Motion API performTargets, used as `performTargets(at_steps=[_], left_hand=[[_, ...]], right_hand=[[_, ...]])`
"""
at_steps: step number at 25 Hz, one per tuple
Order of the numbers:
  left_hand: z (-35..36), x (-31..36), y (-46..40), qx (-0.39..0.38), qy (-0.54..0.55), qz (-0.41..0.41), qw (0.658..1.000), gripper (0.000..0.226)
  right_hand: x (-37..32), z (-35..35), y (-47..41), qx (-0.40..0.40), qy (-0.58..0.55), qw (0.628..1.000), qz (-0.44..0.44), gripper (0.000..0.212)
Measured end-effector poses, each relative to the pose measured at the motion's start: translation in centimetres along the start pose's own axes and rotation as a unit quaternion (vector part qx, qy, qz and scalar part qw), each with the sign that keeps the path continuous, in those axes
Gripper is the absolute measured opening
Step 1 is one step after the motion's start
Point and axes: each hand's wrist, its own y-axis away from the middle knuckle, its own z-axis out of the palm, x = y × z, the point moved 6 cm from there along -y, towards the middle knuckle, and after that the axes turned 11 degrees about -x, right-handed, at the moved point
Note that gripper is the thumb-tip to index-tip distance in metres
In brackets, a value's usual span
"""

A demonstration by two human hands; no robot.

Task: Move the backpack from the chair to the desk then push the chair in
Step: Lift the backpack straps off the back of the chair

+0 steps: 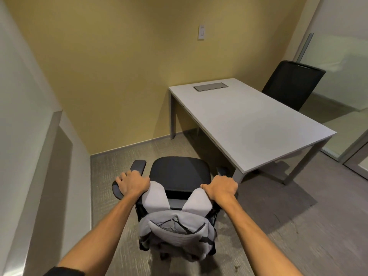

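Note:
A grey backpack [177, 232] hangs down the back of a black office chair [179, 172], its two light grey straps looped over the top of the backrest. My left hand [133, 183] grips the left strap at the backrest's top left corner. My right hand [221, 187] grips the right strap at the top right corner. The chair faces away from me, left of the white desk [249, 120], and stands clear of it. The desk top carries only a recessed grey cable hatch [210, 87].
A second black chair [292, 84] stands at the desk's far side. A yellow wall with a white switch plate [201, 31] lies ahead, a white partition [25, 136] to the left, glass panels [342, 76] to the right. Grey carpet [268, 226] surrounds the chair.

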Motion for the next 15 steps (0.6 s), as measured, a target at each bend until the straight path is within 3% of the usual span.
performTargets(at_steps=[6,10,15], left_hand=[[-1.9,-1.9,1.3,0.048,0.065,-0.043,0.996,0.039],[-3.4,-3.6,2.2,0.058,0.172,-0.011,0.983,0.017],[-4.5,-5.7,2.5,0.059,0.240,0.071,0.966,0.040]], right_hand=[[1.4,0.1,-0.1,0.018,-0.080,0.997,-0.004,0.036],[1.7,0.5,0.6,0.042,-0.120,0.992,0.007,0.023],[2.2,0.8,0.6,0.049,-0.166,0.985,0.007,0.022]])
